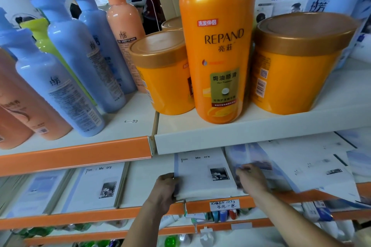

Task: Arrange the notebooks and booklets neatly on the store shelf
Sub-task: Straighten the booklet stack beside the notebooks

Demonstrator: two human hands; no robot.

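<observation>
A stack of white "Time Memory" notebooks [202, 174] lies on the lower shelf, under the upper shelf's white edge. My left hand [164, 190] grips the stack's left front corner. My right hand [252, 176] rests on the stack's right edge, fingers against blurred blue-and-white booklets [251, 158]. More loose booklets [313, 166] lie fanned and overlapping to the right. Another "Time Memory" notebook pile [98, 186] and a blue-cover pile [38, 190] sit flat to the left.
The upper shelf [251, 132] carries a tall orange REPAND bottle [218, 46], orange tubs [295, 62], and blue and peach bottles [66, 62]. An orange shelf rail [76, 156] and a handwritten price tag [224, 204] front the shelves. A person stands behind the shelving.
</observation>
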